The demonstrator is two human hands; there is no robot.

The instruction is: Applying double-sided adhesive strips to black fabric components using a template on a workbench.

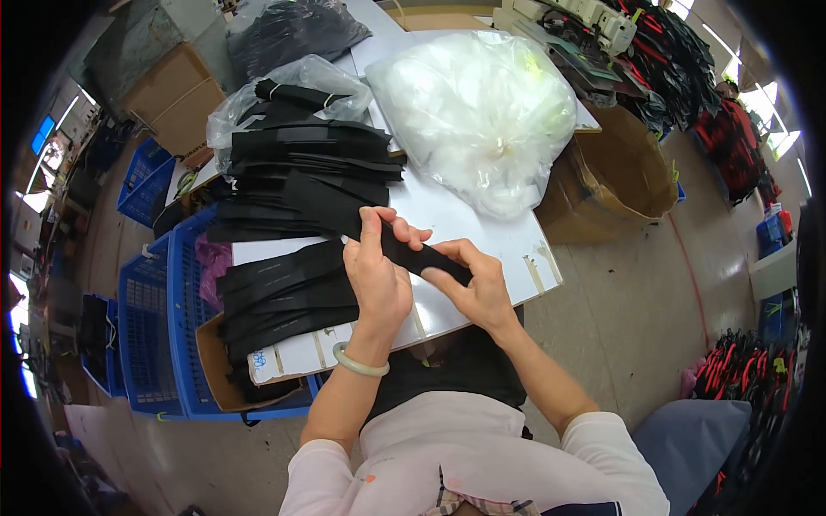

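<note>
Between my hands a black fabric strip (400, 250) is stretched at a slant above the white table. My left hand (379, 275), with a pale bangle on its wrist, grips the strip's upper part between thumb and fingers. My right hand (475, 284) pinches the lower right end. The strip's far end reaches up left over a pile of black fabric strips (301, 189) lying in layers. Nearer me, another stack of black strips (288, 288) lies at the table's left front, partly over the edge.
A large clear plastic bag (473, 112) of white contents sits at the table's (447, 308) back. Black material fills a bag (297, 39) at the far left. Blue crates (155, 335) and a cardboard box (211, 361) stand left; an open carton (594, 185) stands right.
</note>
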